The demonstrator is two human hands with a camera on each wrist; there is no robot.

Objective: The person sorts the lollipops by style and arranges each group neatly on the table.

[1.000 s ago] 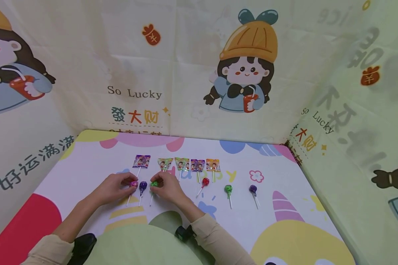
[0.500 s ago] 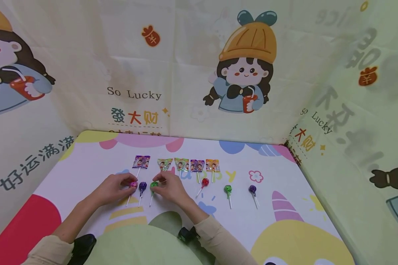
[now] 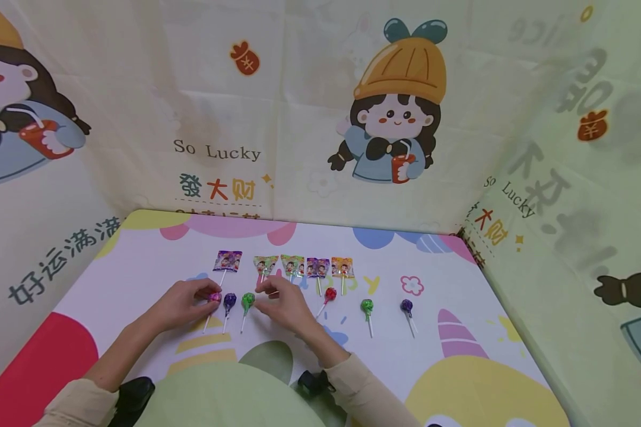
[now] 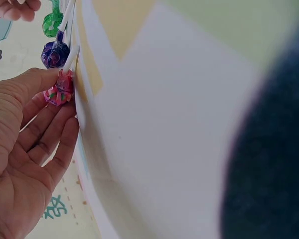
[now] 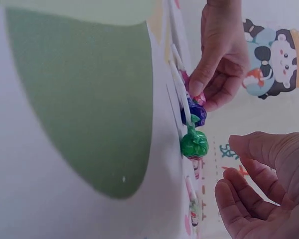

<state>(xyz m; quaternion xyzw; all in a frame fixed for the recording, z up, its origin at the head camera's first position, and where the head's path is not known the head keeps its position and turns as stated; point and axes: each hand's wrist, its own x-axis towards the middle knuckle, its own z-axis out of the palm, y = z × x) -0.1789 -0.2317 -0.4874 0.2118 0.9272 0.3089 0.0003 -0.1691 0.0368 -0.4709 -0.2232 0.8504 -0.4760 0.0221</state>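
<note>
My left hand [image 3: 188, 303] pinches a pink lollipop [image 4: 60, 88] by its wrapped head between thumb and fingers, with the stick lying toward me on the table. Beside it to the right lies a purple lollipop [image 3: 229, 301], then a green lollipop [image 3: 248, 301]. My right hand [image 3: 285, 303] is just right of the green one, fingers apart and nothing between them. In the right wrist view a gap shows between the thumb and the green lollipop's head [image 5: 195, 143].
Farther back lie flat-bagged lollipops: a purple bag [image 3: 227, 261], two green ones, another purple bag [image 3: 318, 267] and an orange bag [image 3: 343, 266]. To the right are a red lollipop [image 3: 330, 294], a green one [image 3: 367, 306] and a dark purple one [image 3: 407, 306]. A printed cloth wall [image 3: 310, 118] borders the table.
My right hand has let go of the green lollipop and shifted a little to the right, leaving it on the table. My left hand stays on the pink lollipop.
</note>
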